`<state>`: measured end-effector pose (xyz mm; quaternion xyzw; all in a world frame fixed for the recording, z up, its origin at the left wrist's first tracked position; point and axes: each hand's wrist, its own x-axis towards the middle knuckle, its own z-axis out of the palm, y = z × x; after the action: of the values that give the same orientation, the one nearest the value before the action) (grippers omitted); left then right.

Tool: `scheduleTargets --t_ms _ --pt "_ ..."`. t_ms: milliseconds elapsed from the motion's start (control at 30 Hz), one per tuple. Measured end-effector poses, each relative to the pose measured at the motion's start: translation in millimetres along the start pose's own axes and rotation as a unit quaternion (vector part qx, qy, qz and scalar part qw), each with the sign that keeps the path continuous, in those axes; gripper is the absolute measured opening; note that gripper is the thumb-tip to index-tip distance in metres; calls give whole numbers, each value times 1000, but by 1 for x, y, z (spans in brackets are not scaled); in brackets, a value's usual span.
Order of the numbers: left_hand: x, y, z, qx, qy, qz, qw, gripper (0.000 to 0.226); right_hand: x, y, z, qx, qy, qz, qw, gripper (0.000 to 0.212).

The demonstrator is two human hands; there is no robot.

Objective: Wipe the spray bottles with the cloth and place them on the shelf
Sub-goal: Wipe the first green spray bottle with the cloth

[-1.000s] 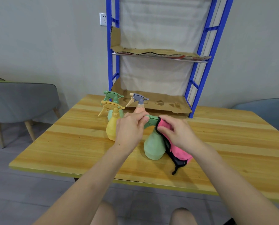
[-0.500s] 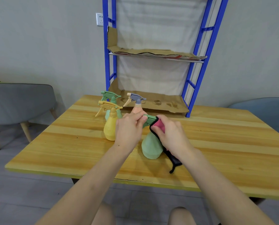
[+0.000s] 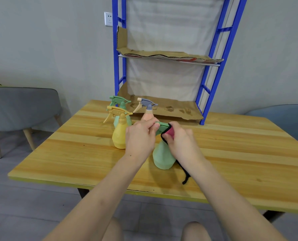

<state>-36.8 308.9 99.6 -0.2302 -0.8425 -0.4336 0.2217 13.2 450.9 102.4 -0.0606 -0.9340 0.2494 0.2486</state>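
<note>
The green spray bottle (image 3: 163, 157) stands on the wooden counter (image 3: 231, 153), near the front edge. The left hand (image 3: 141, 136) pinches its green top with curled fingers. The right hand (image 3: 183, 141) is curled round the pink cloth (image 3: 169, 133) and holds it against the bottle's neck. A yellow bottle (image 3: 119, 136), a second green bottle (image 3: 120, 101) and a peach bottle (image 3: 148, 115) stand close together behind the left hand. The blue shelf (image 3: 212, 70) stands at the back of the counter.

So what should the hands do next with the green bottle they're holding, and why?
Probably slide the pink cloth down the green bottle. The right hand wraps the cloth round the neck only, the left hand holds the trigger head, and the body below is bare.
</note>
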Motion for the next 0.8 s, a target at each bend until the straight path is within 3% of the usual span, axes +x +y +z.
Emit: scheduleTargets --t_ms 233,433,800 --pt "10 0 -6 13 -40 -21 999 18 7 26 -24 40 -58 -72 995 29" --pt "17 3 -5 8 -65 -46 997 18 0 38 -23 70 -40 -96 992 33" --pt "5 3 -5 -24 -39 -45 998 19 -8 26 -10 239 -5 -2 971 37"
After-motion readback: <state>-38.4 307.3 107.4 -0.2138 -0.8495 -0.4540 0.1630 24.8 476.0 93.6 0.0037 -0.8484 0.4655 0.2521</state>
